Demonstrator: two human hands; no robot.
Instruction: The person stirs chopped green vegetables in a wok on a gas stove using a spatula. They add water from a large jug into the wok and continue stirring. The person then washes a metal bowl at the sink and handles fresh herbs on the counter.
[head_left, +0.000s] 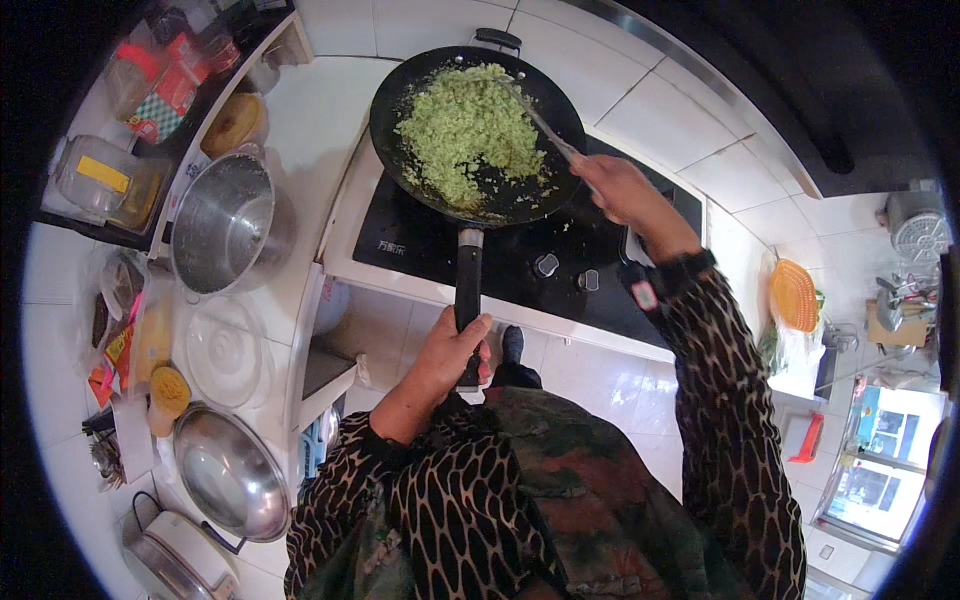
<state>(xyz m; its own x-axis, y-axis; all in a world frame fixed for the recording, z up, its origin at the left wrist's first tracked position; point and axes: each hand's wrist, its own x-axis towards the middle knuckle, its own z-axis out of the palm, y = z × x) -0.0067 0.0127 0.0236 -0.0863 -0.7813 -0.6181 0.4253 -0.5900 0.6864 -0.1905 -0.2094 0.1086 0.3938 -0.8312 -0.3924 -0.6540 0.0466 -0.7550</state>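
My left hand (442, 356) grips the black handle of a frying pan (551, 199), which sits over the far left of a black glass gas hob (405, 225). Crumbly, pale green chopped food (469, 127) covers much of the pan's inside. In my right hand (626, 195) is a slim metal utensil (551, 135), slanting down to the left into the food. Its working end is partly buried, so its exact kind is unclear. Bits of food cling to the pan wall and a few lie on the hob.
Left on the white counter stand a deep metal pot (225, 225), a clear round lid (225, 349) and a metal pan lid (231, 472). Two control knobs (547, 265) line the hob's front. A range hood (787, 82) overhangs at upper right. An orange basket (793, 295) is farther right.
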